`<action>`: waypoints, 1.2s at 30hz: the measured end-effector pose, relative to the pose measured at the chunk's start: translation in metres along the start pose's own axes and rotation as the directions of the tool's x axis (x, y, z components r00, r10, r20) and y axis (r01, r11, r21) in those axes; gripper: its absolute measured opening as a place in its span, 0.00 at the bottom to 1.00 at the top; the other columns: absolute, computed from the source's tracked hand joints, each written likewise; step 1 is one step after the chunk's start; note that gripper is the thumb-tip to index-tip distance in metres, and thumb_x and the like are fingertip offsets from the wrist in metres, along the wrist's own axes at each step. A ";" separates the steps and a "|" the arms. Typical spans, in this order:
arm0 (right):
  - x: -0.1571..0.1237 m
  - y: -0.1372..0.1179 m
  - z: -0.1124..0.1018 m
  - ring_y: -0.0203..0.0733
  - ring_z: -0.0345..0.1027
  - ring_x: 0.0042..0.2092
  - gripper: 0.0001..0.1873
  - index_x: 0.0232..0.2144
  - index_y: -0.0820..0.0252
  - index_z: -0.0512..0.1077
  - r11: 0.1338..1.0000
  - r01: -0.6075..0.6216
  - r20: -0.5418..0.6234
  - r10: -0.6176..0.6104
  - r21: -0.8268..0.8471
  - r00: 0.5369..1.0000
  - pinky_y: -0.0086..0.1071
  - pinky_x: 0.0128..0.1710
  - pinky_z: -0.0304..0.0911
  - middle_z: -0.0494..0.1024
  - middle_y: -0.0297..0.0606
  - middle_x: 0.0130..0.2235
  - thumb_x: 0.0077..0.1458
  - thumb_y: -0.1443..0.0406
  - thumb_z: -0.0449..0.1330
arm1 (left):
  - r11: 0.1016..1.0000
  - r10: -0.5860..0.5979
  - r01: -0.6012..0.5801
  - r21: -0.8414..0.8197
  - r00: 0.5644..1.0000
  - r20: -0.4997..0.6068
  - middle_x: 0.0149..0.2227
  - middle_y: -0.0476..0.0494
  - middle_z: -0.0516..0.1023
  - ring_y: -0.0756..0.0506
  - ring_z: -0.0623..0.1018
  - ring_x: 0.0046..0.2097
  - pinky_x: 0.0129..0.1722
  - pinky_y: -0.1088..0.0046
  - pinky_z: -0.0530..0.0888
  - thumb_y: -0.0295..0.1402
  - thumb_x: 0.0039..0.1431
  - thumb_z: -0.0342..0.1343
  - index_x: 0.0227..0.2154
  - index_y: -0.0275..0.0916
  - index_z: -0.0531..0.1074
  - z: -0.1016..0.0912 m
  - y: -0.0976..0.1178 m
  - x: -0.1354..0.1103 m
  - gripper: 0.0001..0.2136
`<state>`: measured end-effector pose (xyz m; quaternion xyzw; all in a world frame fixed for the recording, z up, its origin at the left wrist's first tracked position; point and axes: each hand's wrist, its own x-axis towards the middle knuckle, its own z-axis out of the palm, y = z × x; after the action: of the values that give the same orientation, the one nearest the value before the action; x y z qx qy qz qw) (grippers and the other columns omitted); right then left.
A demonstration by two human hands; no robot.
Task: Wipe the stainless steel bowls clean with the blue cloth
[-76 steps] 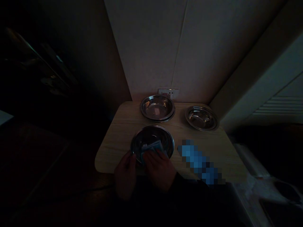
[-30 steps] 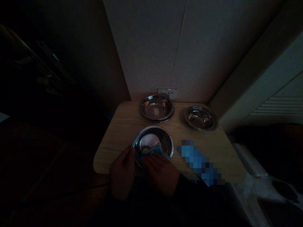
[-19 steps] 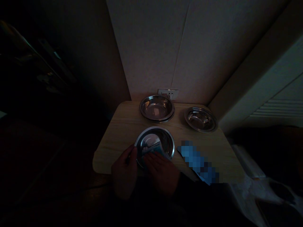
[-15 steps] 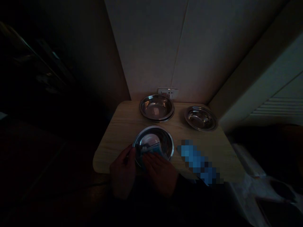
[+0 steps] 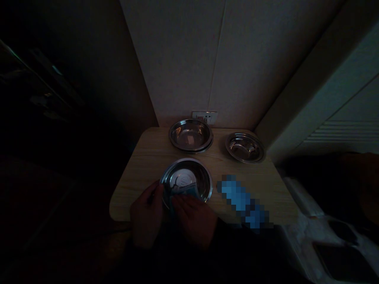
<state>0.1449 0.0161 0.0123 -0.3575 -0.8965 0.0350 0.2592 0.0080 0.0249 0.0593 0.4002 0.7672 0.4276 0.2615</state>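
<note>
A shiny metal bowl (image 5: 204, 175) stands near the front edge of the small wooden table. My left hand (image 5: 147, 215) pinches its left rim between thumb and fingers. Inside the bowl lies a bluish-green cloth (image 5: 189, 190), pressed against the near inner wall by my right hand (image 5: 194, 219). The right fingers are held together over the cloth, which hides part of the bowl's bottom. Faint round markings show on the bottom of the bowl. The scene is dark, so the fingertips are hard to make out.
Behind the bowl, stacked metal bowls (image 5: 191, 136) sit by the wall socket (image 5: 204, 116). More metal bowls (image 5: 245, 148) stand at the back right of the wooden table (image 5: 133, 181). A blurred-out blue object (image 5: 241, 201) lies at the right front.
The view has shifted slightly, so everything sits a little further left. Both hands keep their places at the bowl; the cloth has moved slightly under my right hand, and the bottom markings show more clearly.
</note>
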 end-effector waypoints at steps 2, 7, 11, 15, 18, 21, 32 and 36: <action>-0.006 0.006 -0.003 0.47 0.69 0.47 0.16 0.48 0.69 0.67 0.999 0.030 0.007 -0.030 -0.010 1.000 0.41 0.49 0.64 0.75 0.47 0.47 0.58 0.70 0.50 | 1.000 -0.004 0.004 -0.006 1.000 0.001 0.37 0.41 0.81 0.42 0.78 0.40 0.40 0.69 0.73 0.46 0.47 0.53 0.36 0.36 0.77 -0.001 -0.001 0.001 0.20; -0.017 0.020 -0.007 0.48 0.69 0.46 0.15 0.46 0.70 0.68 0.992 0.110 -0.030 -0.112 -0.062 0.993 0.43 0.47 0.64 0.76 0.48 0.45 0.58 0.72 0.49 | 0.997 0.031 -0.029 -0.067 0.999 0.037 0.38 0.42 0.81 0.42 0.78 0.40 0.38 0.71 0.74 0.47 0.48 0.53 0.36 0.36 0.77 -0.001 -0.005 -0.003 0.20; -0.015 0.019 -0.006 0.48 0.70 0.45 0.16 0.47 0.71 0.68 0.994 0.092 -0.029 -0.094 -0.056 0.995 0.42 0.45 0.66 0.76 0.49 0.45 0.58 0.70 0.50 | 0.998 -0.014 0.022 -0.060 0.991 0.130 0.38 0.42 0.81 0.43 0.78 0.39 0.39 0.70 0.74 0.46 0.50 0.52 0.36 0.37 0.76 -0.002 -0.017 -0.017 0.19; -0.007 0.011 -0.003 0.49 0.69 0.46 0.17 0.48 0.71 0.68 0.997 0.062 -0.018 -0.063 -0.036 0.998 0.42 0.46 0.66 0.75 0.49 0.47 0.57 0.70 0.49 | 0.996 -0.008 0.020 -0.083 0.989 0.145 0.39 0.42 0.80 0.43 0.78 0.41 0.43 0.69 0.73 0.44 0.50 0.53 0.35 0.38 0.76 0.000 -0.027 -0.027 0.17; 0.004 0.004 0.004 0.48 0.68 0.49 0.19 0.50 0.73 0.66 1.000 0.005 -0.037 -0.004 0.009 0.999 0.40 0.48 0.65 0.73 0.50 0.49 0.58 0.69 0.50 | 0.997 0.019 -0.010 -0.082 0.993 0.118 0.37 0.43 0.81 0.43 0.78 0.40 0.41 0.70 0.74 0.45 0.50 0.52 0.34 0.39 0.77 0.002 -0.025 -0.028 0.17; 0.010 0.004 0.009 0.48 0.66 0.51 0.20 0.51 0.74 0.65 0.998 -0.022 -0.028 0.023 0.055 0.999 0.39 0.50 0.65 0.72 0.51 0.51 0.58 0.67 0.51 | 0.999 -0.003 0.008 -0.050 0.996 0.089 0.36 0.43 0.81 0.43 0.79 0.38 0.39 0.70 0.74 0.45 0.49 0.53 0.33 0.39 0.77 -0.001 -0.021 -0.026 0.16; 0.004 0.017 0.000 0.49 0.66 0.51 0.18 0.50 0.70 0.66 1.000 -0.007 0.049 0.006 0.025 0.999 0.44 0.51 0.62 0.73 0.51 0.49 0.58 0.68 0.52 | 0.999 -0.006 0.011 -0.045 0.995 0.102 0.35 0.42 0.81 0.42 0.79 0.38 0.40 0.69 0.74 0.47 0.49 0.53 0.33 0.38 0.78 0.002 -0.020 -0.019 0.18; 0.015 0.005 0.008 0.47 0.64 0.53 0.20 0.52 0.69 0.64 0.995 -0.045 0.041 0.042 0.086 0.998 0.42 0.52 0.61 0.71 0.51 0.51 0.58 0.66 0.53 | 0.998 -0.049 0.052 -0.042 0.995 0.087 0.36 0.43 0.81 0.42 0.79 0.39 0.40 0.69 0.74 0.46 0.48 0.53 0.32 0.39 0.78 -0.003 -0.022 -0.016 0.17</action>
<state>0.1349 0.0304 0.0105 -0.3646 -0.8910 0.0865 0.2562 0.0061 0.0032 0.0426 0.3928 0.7554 0.4203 0.3139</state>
